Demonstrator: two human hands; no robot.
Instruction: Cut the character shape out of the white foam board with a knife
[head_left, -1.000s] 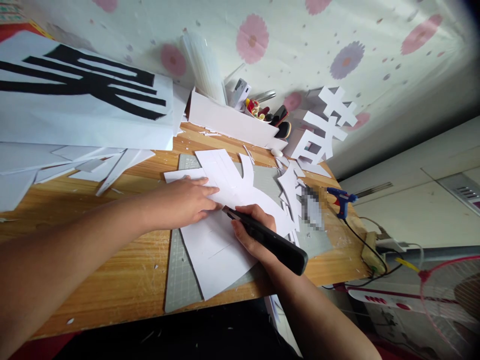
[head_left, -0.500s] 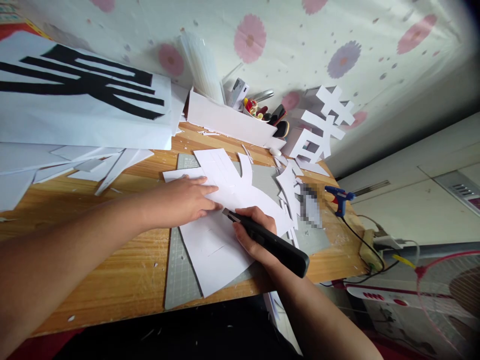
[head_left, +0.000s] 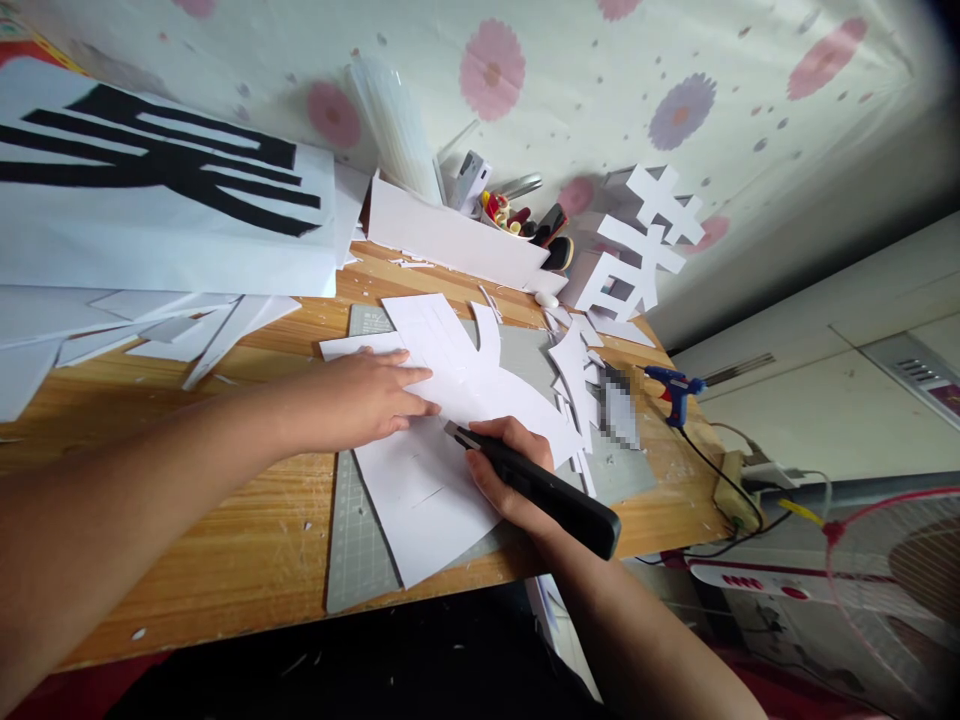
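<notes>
A partly cut white foam board sheet lies on the grey cutting mat. My left hand rests flat on the sheet's left part, fingers spread and pointing right. In my right hand is a black utility knife, its handle slanting down to the right. The blade end is on or just above the sheet, close to my left fingertips; whether it touches, I cannot tell. Short slits show in the board below the blade. Curved white offcuts lie to the right.
A blue glue gun stands at the table's right edge by a power strip. Behind are a white box of tools and white cut-out characters. A black-printed sheet and board scraps occupy the left.
The view has shifted slightly, moving the whole scene a little left and up. Both hands keep nearly the same place on the sheet, with the knife still in my right hand.
</notes>
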